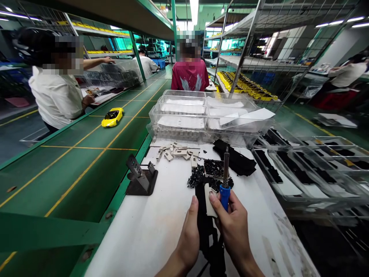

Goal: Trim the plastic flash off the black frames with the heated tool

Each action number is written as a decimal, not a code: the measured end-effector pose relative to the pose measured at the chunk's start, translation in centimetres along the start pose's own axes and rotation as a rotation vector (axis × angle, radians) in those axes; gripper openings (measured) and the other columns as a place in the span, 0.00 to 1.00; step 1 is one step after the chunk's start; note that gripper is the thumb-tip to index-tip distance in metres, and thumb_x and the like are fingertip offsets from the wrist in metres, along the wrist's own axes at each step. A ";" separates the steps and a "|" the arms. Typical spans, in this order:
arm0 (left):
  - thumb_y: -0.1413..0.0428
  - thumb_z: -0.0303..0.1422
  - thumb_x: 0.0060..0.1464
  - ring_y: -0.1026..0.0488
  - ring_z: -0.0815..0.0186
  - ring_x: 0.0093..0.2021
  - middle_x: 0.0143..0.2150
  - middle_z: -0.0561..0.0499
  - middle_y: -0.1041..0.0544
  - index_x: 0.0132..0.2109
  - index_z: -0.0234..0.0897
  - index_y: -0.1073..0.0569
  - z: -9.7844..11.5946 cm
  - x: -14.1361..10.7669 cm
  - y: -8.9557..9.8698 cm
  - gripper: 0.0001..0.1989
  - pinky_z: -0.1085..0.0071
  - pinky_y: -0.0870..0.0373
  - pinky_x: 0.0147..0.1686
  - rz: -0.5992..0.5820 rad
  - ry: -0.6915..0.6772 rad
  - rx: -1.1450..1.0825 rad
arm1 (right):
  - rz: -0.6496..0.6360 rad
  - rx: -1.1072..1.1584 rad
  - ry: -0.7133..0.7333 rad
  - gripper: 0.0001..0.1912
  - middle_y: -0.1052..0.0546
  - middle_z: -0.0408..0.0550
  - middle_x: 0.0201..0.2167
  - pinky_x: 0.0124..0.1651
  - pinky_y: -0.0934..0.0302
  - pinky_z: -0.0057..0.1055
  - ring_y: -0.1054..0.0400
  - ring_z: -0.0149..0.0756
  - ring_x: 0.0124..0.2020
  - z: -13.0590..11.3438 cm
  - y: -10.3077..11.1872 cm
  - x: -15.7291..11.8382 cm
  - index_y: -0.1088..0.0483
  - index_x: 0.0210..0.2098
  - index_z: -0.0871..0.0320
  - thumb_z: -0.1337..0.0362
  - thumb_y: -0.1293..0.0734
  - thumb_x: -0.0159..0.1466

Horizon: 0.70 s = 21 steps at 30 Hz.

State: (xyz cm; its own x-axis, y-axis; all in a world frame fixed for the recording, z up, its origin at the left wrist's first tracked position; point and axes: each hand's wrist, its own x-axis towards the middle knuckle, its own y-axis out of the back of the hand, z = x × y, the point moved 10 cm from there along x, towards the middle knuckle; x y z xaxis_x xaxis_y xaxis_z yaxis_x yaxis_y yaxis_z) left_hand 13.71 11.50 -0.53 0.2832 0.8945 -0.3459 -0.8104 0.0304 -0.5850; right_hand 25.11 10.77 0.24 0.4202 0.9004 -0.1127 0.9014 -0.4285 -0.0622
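Note:
My right hand (235, 223) is closed around the blue handle of a soldering iron (225, 192), whose metal tip points up and away from me. Its thumb also presses on a small beige plastic piece (210, 204), which lies against a long black part (203, 227). Along the left edge of that black part is my left hand (188, 231), thumb up, its fingers mostly hidden as it grips the part. Just beyond my hands are a pile of small black pieces (196, 176) and a beige box (215, 168) filled with similar black bits.
Several loose beige pieces (175, 151) lie farther back, near folded black parts (236, 157). A soldering iron stand (141, 177) is left. Clear trays (178, 115) are stacked behind; more trays (300, 173) sit right. A yellow toy car (113, 117) rests on the green conveyor (86, 165). Co-workers sit nearby.

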 end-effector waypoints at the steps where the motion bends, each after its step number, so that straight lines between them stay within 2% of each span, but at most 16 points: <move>1: 0.50 0.50 0.61 0.36 0.50 0.65 0.56 0.41 0.23 0.58 0.32 0.26 -0.2 0.0 -0.3 0.29 0.54 0.52 0.69 -0.028 0.018 -0.027 | 0.009 -0.003 -0.001 0.17 0.30 0.41 0.28 0.34 0.37 0.28 0.36 0.33 0.30 -0.1 0.1 0.0 0.34 0.32 0.56 0.50 0.28 0.60; 5: 0.54 0.51 0.63 0.36 0.49 0.65 0.56 0.40 0.23 0.60 0.31 0.28 -1.3 0.0 -1.6 0.32 0.52 0.52 0.69 -0.161 0.142 -0.150 | 0.030 -0.016 0.005 0.17 0.31 0.40 0.27 0.33 0.38 0.27 0.37 0.33 0.30 -0.1 0.4 -0.1 0.34 0.32 0.56 0.50 0.28 0.60; 10: 0.54 0.52 0.62 0.36 0.48 0.65 0.56 0.40 0.23 0.61 0.31 0.28 -1.3 -0.3 -1.8 0.33 0.52 0.51 0.69 -0.176 0.174 -0.191 | 0.017 0.016 -0.025 0.17 0.32 0.40 0.27 0.31 0.39 0.27 0.37 0.33 0.28 0.2 0.3 -0.1 0.34 0.33 0.56 0.50 0.28 0.60; 16: 0.47 0.51 0.59 0.38 0.49 0.66 0.55 0.42 0.22 0.57 0.33 0.24 -0.2 -0.1 0.5 0.29 0.54 0.54 0.70 0.014 0.033 0.055 | 0.039 -0.093 0.050 0.16 0.31 0.40 0.26 0.31 0.38 0.27 0.35 0.33 0.28 -1.0 0.1 -0.2 0.34 0.31 0.56 0.51 0.29 0.60; 21: 0.48 0.54 0.58 0.41 0.49 0.68 0.58 0.41 0.24 0.55 0.32 0.23 -0.7 0.1 3.0 0.32 0.55 0.54 0.70 0.162 0.007 0.241 | 0.011 -0.189 0.091 0.14 0.29 0.41 0.26 0.31 0.38 0.28 0.35 0.34 0.27 -0.7 -0.5 -0.1 0.34 0.32 0.55 0.52 0.30 0.62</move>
State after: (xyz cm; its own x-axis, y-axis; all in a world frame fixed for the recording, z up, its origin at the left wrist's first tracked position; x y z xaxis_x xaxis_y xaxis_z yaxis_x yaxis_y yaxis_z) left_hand 11.71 11.33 -2.84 0.1428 0.8931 -0.4265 -0.9438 -0.0069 -0.3304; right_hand 24.67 10.99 1.00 0.4298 0.9027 -0.0218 0.8968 -0.4239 0.1268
